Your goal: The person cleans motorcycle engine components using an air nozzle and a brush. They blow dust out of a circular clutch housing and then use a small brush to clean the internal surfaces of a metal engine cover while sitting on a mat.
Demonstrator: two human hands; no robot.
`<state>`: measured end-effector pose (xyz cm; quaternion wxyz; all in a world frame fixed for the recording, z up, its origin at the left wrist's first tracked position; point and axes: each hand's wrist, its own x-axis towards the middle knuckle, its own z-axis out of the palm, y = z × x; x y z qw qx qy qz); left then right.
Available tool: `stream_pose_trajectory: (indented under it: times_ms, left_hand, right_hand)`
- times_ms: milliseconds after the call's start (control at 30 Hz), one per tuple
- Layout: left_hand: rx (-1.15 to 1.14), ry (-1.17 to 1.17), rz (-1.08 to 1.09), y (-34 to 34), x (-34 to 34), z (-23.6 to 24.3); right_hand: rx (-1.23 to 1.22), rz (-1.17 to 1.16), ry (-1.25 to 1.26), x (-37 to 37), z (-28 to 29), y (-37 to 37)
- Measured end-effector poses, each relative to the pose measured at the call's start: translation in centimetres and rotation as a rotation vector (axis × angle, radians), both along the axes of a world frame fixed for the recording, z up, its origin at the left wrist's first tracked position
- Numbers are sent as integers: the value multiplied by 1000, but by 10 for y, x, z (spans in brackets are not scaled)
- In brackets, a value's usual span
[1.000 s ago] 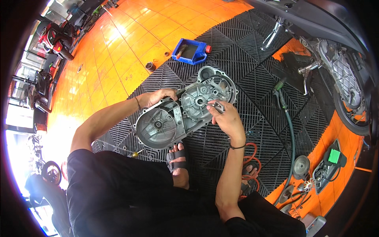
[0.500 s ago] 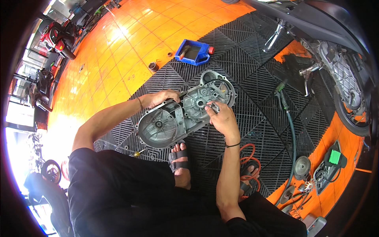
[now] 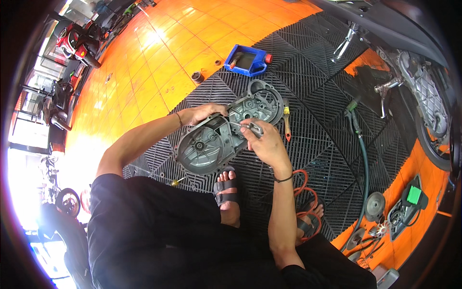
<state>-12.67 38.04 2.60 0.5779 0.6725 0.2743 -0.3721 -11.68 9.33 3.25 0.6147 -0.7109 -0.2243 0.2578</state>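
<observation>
A long grey metal engine casing lies tilted over the black mat in front of me, its two round hollows facing up. My left hand is closed on the casing's upper rim near its middle, fingertips partly hidden behind the wall. Over the casing's middle, my right hand is closed round a slim metal tool; its thin shaft points left toward the inner wall. The tool's exact kind is unclear, since my fingers cover part of it. Just right of the casing, a paintbrush rests on the mat.
A cut-open blue jug with a red cap stands beyond the casing. An air gun with its hose lies to the right, near a parked scooter. Loose parts cluster at the lower right. A yellow-handled screwdriver is near my left foot.
My right hand has moved left across the casing with the tool, whose shaft now shows. The casing has shifted slightly left, and the paintbrush beside it has come into sight.
</observation>
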Motion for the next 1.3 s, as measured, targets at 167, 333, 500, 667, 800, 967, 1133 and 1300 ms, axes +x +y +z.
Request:
stream_pose_trajectory:
  times_ms: [167, 333, 500, 667, 800, 967, 1133, 1300]
  left_hand:
    - [136, -94, -144, -8, 4, 6]
    - [201, -241, -139, -8, 2, 8]
    - [519, -369, -111, -17, 9, -3]
    - [764, -324, -87, -5, 16, -3]
    - [704, -265, 58, 8, 10, -6]
    - [709, -232, 78, -1, 5, 1]
    - [841, -227, -45, -1, 3, -2]
    - [952, -355, -112, -6, 6, -12]
  right_hand:
    - [-21, 30, -105, -17, -12, 17]
    - [-31, 102, -199, -41, -1, 37]
    - [-146, 130, -178, -56, -10, 58]
    - [-122, 51, -163, -53, -25, 64]
    - [-117, 34, -129, -64, -28, 73]
    - [-115, 48, -172, -78, -40, 85]
    - [-168, 67, -142, -72, -37, 82]
    - [-90, 95, -43, -40, -60, 62]
